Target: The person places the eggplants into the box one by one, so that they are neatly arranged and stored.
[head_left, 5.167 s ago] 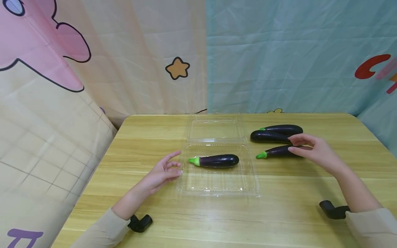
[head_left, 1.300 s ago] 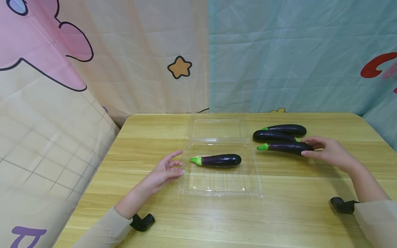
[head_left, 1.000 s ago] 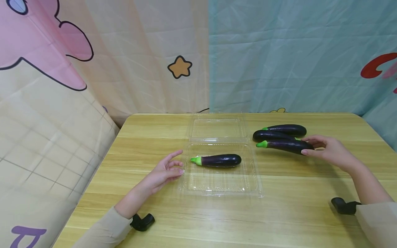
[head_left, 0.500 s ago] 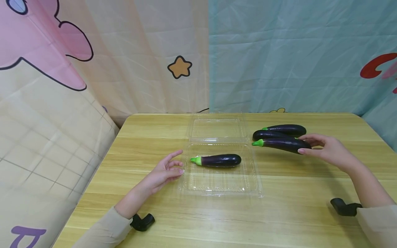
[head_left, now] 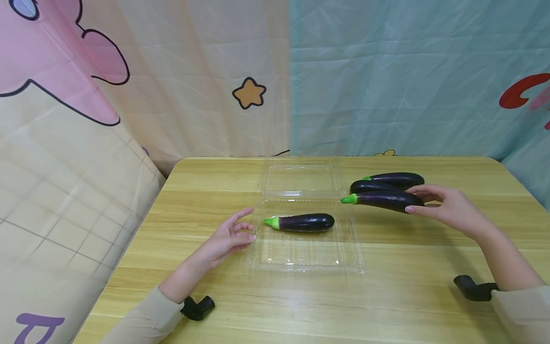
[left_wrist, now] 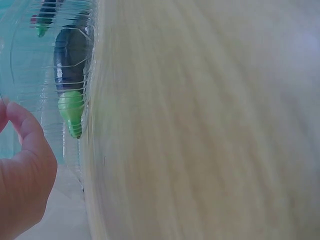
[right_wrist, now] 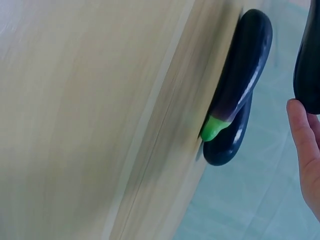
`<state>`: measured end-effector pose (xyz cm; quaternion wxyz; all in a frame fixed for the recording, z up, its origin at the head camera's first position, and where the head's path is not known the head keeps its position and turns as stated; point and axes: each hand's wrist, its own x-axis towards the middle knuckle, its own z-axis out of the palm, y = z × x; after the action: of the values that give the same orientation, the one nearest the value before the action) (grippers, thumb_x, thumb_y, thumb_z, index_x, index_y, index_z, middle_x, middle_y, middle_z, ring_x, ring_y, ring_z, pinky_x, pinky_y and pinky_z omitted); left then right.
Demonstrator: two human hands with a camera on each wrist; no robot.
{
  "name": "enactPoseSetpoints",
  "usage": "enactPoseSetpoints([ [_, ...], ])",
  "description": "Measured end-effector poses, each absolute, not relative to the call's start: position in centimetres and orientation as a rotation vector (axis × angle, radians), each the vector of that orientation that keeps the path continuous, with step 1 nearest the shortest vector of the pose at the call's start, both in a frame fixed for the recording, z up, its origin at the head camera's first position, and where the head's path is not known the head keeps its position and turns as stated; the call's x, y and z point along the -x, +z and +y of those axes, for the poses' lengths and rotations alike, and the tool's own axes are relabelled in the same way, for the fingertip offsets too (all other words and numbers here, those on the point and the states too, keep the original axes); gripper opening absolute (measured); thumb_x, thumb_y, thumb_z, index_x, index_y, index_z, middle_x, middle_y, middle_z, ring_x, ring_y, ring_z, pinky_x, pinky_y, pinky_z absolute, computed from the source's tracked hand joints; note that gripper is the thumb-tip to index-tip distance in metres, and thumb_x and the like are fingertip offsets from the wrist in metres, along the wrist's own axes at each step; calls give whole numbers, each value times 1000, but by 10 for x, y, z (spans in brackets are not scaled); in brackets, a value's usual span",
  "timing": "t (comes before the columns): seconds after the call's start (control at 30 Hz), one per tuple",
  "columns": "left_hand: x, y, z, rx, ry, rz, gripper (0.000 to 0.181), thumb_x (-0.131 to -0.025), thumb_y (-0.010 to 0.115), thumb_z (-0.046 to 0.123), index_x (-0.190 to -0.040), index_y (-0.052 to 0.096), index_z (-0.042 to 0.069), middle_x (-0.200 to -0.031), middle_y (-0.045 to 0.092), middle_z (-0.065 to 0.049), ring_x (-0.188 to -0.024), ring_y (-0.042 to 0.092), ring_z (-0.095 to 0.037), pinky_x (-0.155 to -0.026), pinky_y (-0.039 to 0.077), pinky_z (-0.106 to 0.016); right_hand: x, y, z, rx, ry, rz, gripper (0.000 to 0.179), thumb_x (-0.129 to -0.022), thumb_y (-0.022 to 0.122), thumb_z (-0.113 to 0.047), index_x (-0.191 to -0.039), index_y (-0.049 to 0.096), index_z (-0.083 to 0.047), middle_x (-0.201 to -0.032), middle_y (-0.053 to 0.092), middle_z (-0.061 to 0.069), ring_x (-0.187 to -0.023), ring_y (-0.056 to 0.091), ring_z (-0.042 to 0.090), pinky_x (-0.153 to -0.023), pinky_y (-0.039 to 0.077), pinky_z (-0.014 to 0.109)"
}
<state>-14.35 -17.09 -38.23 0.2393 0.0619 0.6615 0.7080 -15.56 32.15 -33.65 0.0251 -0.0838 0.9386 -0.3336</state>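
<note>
My right hand (head_left: pixel 447 210) pinches an eggplant (head_left: pixel 386 199) by its thick end, and its green stem points left toward the clear plastic clamshell box (head_left: pixel 301 253). In the right wrist view the fingers hold that eggplant (right_wrist: pixel 310 65) above table level. Another eggplant (head_left: pixel 306 222) lies inside the box base, its stem to the left. Beside the box's left rim my left hand (head_left: pixel 229 239) stands with fingers spread and loosely bent, holding nothing. In the left wrist view the boxed eggplant (left_wrist: pixel 70 60) shows through the clear wall; whether the hand touches the rim I cannot tell.
The box's lid (head_left: pixel 301 177) lies folded back, away from me. Two more eggplants, one at the back (head_left: pixel 399 179) and one partly hidden behind the held one (head_left: pixel 365 185), lie to the right on the wooden table (head_left: pixel 301 306). Behind it hangs a printed curtain (head_left: pixel 202 86).
My right hand has taken hold of the nearest eggplant on the right, lifted it off the table and carried it leftward toward the box. My left hand has stayed by the rim.
</note>
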Motion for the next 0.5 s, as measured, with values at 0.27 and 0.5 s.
enactPoseSetpoints([
  [0.27,143,-382,-171,-169,1936,1817,76,-84,59,-2,-148,20,11,-107,47,-6,-82,55,-10,-77,49,-23,155,-336,311,313,-1073,2889,47,-83,70,-33,-121,58,-9,-116,56,17,-92,51,-3,-68,49,21],
  [0.5,144,-382,-171,-162,1930,1821,76,-84,58,-2,-148,20,11,-108,47,-7,-83,55,-11,-77,50,-23,153,-334,300,345,-1093,2885,45,-82,71,-31,-119,59,-9,-112,57,14,-88,51,-7,-67,49,21],
])
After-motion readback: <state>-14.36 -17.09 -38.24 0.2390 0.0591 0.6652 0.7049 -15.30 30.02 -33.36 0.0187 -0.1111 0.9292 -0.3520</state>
